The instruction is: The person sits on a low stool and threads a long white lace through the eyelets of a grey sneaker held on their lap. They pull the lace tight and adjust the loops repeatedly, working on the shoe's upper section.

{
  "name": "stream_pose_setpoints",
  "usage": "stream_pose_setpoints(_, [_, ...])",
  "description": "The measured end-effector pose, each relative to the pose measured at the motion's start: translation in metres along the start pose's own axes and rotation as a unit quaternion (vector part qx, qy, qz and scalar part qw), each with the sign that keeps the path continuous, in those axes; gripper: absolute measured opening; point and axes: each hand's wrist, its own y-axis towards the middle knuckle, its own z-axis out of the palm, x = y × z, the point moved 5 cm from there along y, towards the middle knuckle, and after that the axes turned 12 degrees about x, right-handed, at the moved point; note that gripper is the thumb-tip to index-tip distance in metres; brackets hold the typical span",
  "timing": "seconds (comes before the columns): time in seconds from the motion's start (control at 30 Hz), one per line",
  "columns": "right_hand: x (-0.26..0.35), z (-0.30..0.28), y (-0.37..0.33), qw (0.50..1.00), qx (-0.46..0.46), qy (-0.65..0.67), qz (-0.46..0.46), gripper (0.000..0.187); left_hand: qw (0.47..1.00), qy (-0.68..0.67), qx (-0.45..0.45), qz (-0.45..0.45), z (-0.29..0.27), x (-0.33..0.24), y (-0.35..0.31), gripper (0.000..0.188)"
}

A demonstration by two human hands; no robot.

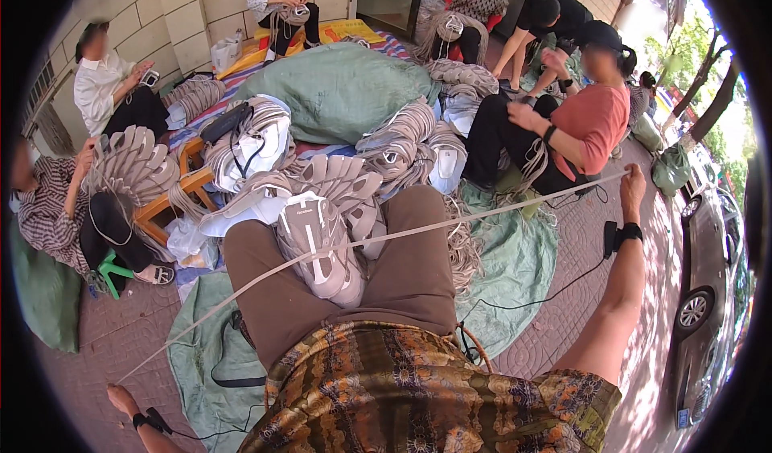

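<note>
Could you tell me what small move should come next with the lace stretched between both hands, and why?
Probably bring both hands inward: the lace runs taut from the left hand through the shoe upper on the lap to the right hand, arms fully spread.

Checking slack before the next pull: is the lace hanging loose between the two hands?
No. The lace runs taut from the left hand through the shoe upper on the lap to the raised right hand.
</note>
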Motion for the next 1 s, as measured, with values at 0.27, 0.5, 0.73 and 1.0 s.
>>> stream_pose_setpoints(0.27, [-0.075, -0.004, -0.006, 0.998, -0.014, 0.040, 0.049, 0.019, 0.997, 0.066, 0.027, -0.030, -0.017, 0.047, 0.001, 0.026])
stream_pose_setpoints(0.5, [-0.064, 0.009, -0.020, 0.964, -0.015, 0.251, 0.081, 0.019, 0.995, 0.025, -0.001, -0.093, -0.035, 0.056, -0.004, 0.029])
stream_pose_setpoints(0.73, [0.142, 0.040, -0.071, 0.823, 0.197, 0.532, -0.043, 0.029, 0.995, -0.027, 0.001, 0.091, -0.028, -0.116, -0.015, 0.035])
stream_pose_setpoints(1.0, [0.415, 0.148, -0.269, 0.610, 0.516, 0.572, -0.185, 0.009, 0.748, -0.491, 0.151, 0.420, -0.138, -0.401, -0.162, 0.015])
